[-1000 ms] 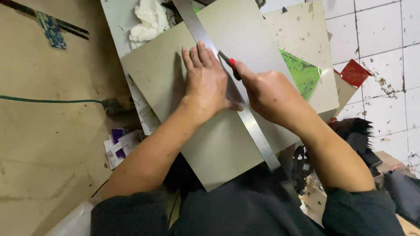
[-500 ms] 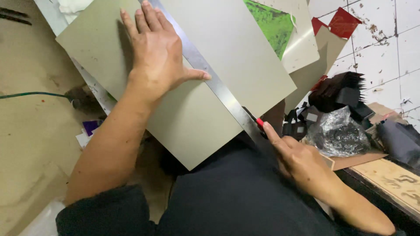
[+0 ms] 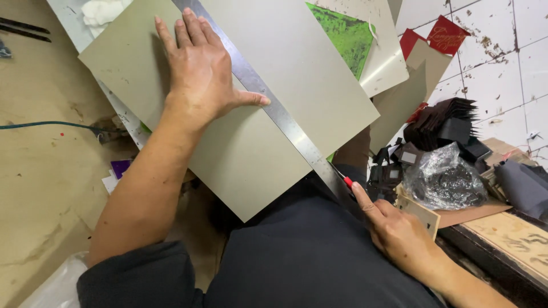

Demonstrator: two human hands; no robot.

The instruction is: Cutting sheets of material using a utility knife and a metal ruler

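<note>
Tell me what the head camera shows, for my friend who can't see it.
A person's left hand presses flat on a grey board beside a long metal ruler. Their right hand holds a red-tipped cutter at the ruler's near end.

ruler on board, scraps right

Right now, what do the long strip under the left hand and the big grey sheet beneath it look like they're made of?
The long strip looks like bare metal, probably steel: silvery, thin, dead straight, with a dull sheen, like a ruler. The grey sheet looks like stiff card or board: matte, flat, clean-edged, with small scuffs; thin plastic can't be ruled out. The left hand presses flat across both.
</note>
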